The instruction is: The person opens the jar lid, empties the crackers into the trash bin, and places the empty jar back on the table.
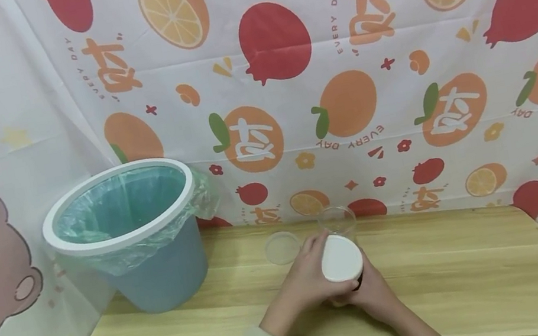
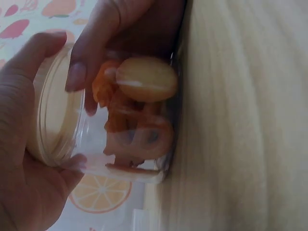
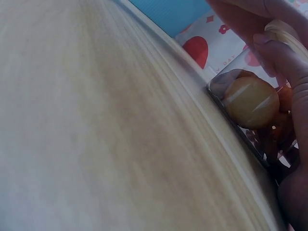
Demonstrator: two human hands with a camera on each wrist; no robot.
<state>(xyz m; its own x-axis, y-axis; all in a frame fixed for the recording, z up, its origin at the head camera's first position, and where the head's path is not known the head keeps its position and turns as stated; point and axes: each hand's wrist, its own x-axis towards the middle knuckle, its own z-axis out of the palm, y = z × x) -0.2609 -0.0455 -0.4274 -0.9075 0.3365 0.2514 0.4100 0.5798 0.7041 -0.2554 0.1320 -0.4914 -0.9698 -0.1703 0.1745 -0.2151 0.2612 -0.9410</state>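
A clear jar (image 2: pixel 91 144) with a white lid (image 1: pixel 341 257) stands tilted toward the camera between both hands in the head view. My left hand (image 1: pixel 303 277) grips the lid, its fingers and thumb spread around the rim. Lower down, my right hand (image 1: pixel 377 293) holds the jar's body from the other side. Through the clear wall in the left wrist view show a round pale-yellow piece (image 2: pixel 147 79) and several orange pieces (image 2: pixel 120 118). The right wrist view also shows the round piece against the wall, close over the wooden table (image 3: pixel 120 120).
Behind the hands stands a second clear container (image 1: pixel 337 216), partly hidden. A clear round lid (image 1: pixel 283 248) lies to its left. At the table's left stands a blue bin (image 1: pixel 169 275) with a white rim and a plastic liner. A fruit-print cloth (image 1: pixel 293 151) hangs behind.
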